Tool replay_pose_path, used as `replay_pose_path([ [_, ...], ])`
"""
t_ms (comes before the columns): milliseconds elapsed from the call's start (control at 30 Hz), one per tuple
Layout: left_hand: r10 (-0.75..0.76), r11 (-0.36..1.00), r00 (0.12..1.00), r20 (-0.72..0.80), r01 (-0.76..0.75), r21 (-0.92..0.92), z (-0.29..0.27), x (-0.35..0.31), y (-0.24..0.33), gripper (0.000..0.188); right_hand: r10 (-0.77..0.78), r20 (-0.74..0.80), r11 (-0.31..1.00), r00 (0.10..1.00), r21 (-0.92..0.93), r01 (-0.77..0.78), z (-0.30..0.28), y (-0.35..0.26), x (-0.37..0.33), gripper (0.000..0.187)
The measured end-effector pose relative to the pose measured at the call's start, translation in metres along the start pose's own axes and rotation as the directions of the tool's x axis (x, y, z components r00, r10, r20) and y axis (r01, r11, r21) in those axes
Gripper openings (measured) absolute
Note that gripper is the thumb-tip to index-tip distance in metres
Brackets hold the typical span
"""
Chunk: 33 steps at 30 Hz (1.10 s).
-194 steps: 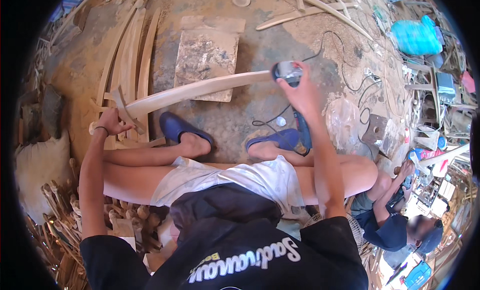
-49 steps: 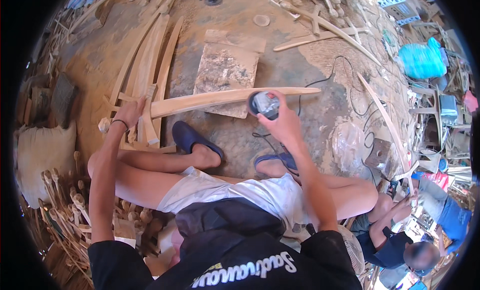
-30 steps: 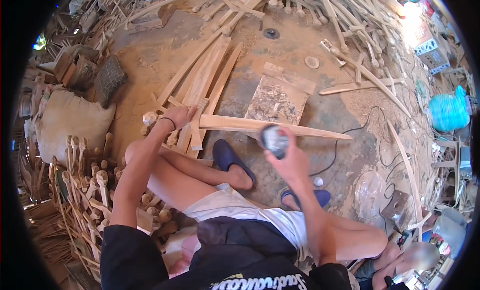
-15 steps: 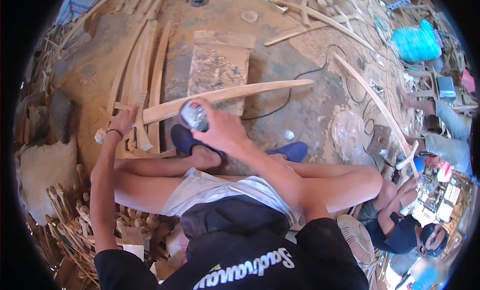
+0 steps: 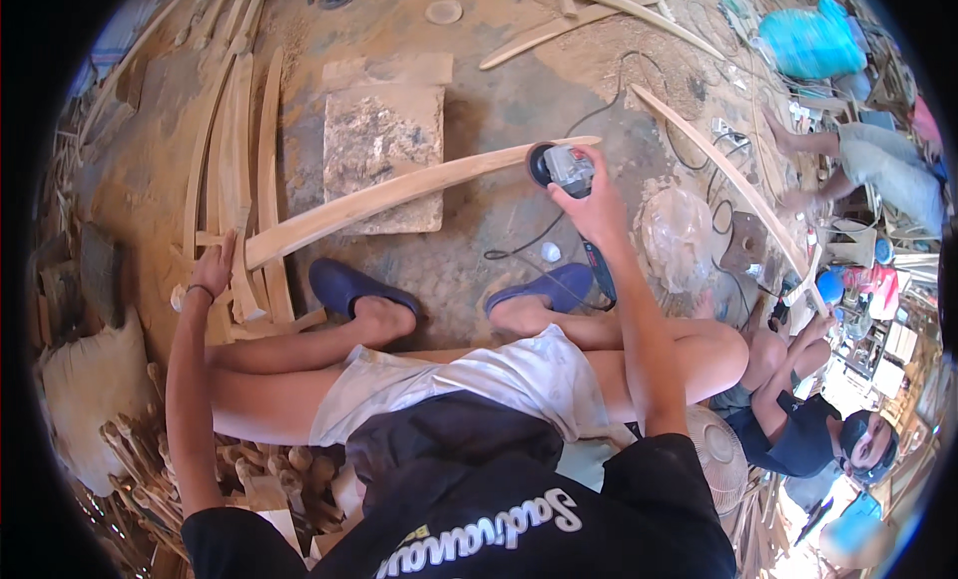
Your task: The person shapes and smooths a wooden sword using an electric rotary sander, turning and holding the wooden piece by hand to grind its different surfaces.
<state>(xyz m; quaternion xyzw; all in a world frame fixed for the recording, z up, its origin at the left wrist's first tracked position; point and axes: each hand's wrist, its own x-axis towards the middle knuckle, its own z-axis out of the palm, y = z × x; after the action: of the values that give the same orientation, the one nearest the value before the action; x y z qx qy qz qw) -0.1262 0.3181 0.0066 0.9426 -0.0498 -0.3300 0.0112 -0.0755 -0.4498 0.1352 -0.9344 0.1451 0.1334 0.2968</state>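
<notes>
A long, curved wooden sword (image 5: 399,187) lies across a worn block (image 5: 384,120) on the ground in front of me. My left hand (image 5: 214,267) is closed around its grip, beside the wooden crossguard. In my right hand (image 5: 599,208) is an angle grinder (image 5: 572,167), held by its grey head. The round dark disc sits against or just over the blade close to its tip; actual contact cannot be made out. A black cord trails from the tool toward my right foot.
Long wooden pieces (image 5: 238,140) lie at left, with a pale sack (image 5: 100,375) nearer me. A person (image 5: 798,419) sits at right with another wooden sword (image 5: 733,175). Carved sticks crowd the lower left, and a fan (image 5: 714,459) stands by my right side.
My right hand has carried the grinder along the blade, from near the crossguard rightward to the tip. My left hand keeps its hold on the grip. The whole view has shifted slightly.
</notes>
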Motion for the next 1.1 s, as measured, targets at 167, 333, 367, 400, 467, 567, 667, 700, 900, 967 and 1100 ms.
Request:
replay_pose_path([
  [167,0.052,0.997,0.991,-0.126,-0.044,0.063,-0.005,0.002,-0.050,0.064,-0.028,-0.196,0.999,0.980,0.013,0.031,-0.015,0.035,0.017,0.083],
  [333,-0.089,0.968,0.996,-0.020,0.082,-0.238,0.026,-0.020,-0.073,0.072,-0.044,-0.085,0.996,0.995,-0.081,0.037,-0.015,-0.002,-0.027,0.081],
  [367,-0.012,0.998,0.996,-0.086,0.008,-0.055,0.005,-0.056,-0.123,0.068,-0.085,-0.035,0.995,0.996,-0.048,0.083,0.000,-0.027,-0.035,0.081],
  [400,0.087,0.988,0.986,-0.143,-0.067,0.142,-0.012,-0.080,-0.162,0.066,-0.120,0.024,0.993,0.992,-0.006,0.120,0.010,-0.050,-0.045,0.081],
  [467,0.242,0.935,0.956,-0.165,-0.184,0.303,0.005,-0.069,-0.180,0.064,-0.146,0.128,0.989,0.981,0.031,0.144,0.022,-0.084,-0.076,0.079],
  [567,0.225,0.957,0.927,-0.299,-0.153,0.245,-0.009,-0.099,-0.214,0.092,-0.303,0.291,0.953,0.907,0.115,0.281,0.060,-0.142,-0.095,0.078],
  [667,0.239,0.947,0.942,-0.237,-0.171,0.273,0.013,-0.082,-0.195,0.066,-0.397,0.296,0.917,0.869,0.168,0.362,0.097,-0.160,-0.099,0.077],
  [700,0.231,0.944,0.945,-0.234,-0.159,0.288,0.000,-0.092,-0.202,0.066,-0.406,0.294,0.912,0.865,0.187,0.365,0.098,-0.165,-0.099,0.077],
  [900,-0.348,0.900,0.935,0.069,0.354,-0.254,-0.002,-0.069,-0.135,0.083,-0.255,0.317,0.967,0.914,0.088,0.239,0.067,-0.126,-0.072,0.083],
  [967,-0.294,0.947,0.951,-0.101,0.275,-0.168,-0.016,-0.088,-0.164,0.082,-0.200,0.236,0.980,0.951,0.042,0.196,0.056,-0.105,-0.061,0.078],
  [1100,-0.201,0.978,0.967,-0.156,0.190,-0.084,-0.004,-0.075,-0.185,0.073,-0.109,0.150,0.993,0.983,-0.024,0.114,0.030,-0.055,-0.037,0.085],
])
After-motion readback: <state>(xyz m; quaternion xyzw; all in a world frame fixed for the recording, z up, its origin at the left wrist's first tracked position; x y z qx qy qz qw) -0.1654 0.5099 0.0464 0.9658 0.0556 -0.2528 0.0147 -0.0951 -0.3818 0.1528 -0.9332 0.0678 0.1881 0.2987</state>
